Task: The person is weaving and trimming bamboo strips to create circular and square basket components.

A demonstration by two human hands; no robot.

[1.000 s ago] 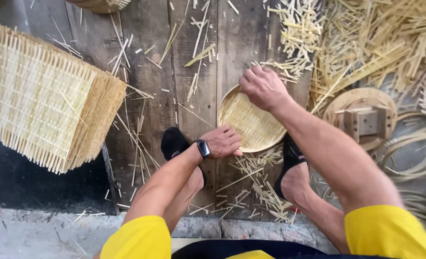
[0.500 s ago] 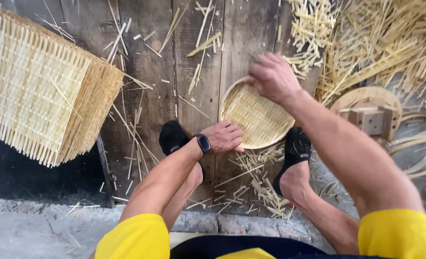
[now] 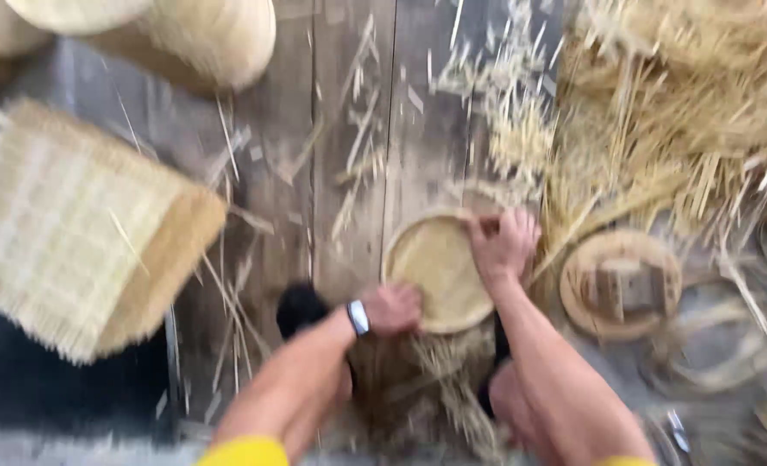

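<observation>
Weathered wooden planks (image 3: 349, 173) run under you, littered with loose bamboo slivers, and the whole view is smeared by motion. Your round woven tray (image 3: 440, 269) lies on the boards just ahead of your knees, between your two hands. Your left hand (image 3: 394, 308), with a dark watch (image 3: 358, 317) on its wrist, presses against the tray's near-left rim, fingers curled around the edge as far as the blur lets you judge. Your right hand (image 3: 504, 243) sits on the tray's far-right rim, fingers bent over the edge and gripping it.

To your left a stack of square woven mats (image 3: 73, 233) rests on the planks, fringed ends sticking out. Off to your right a big heap of bamboo strips (image 3: 685, 112) spreads across the floor, and near it sits a round wooden form with a block (image 3: 621, 283) on top, well apart from the tray. A coiled bamboo hoop (image 3: 711, 345) lies just beside that form. Pale rounded baskets (image 3: 202, 34) show at the top left, too blurred to tell more.
</observation>
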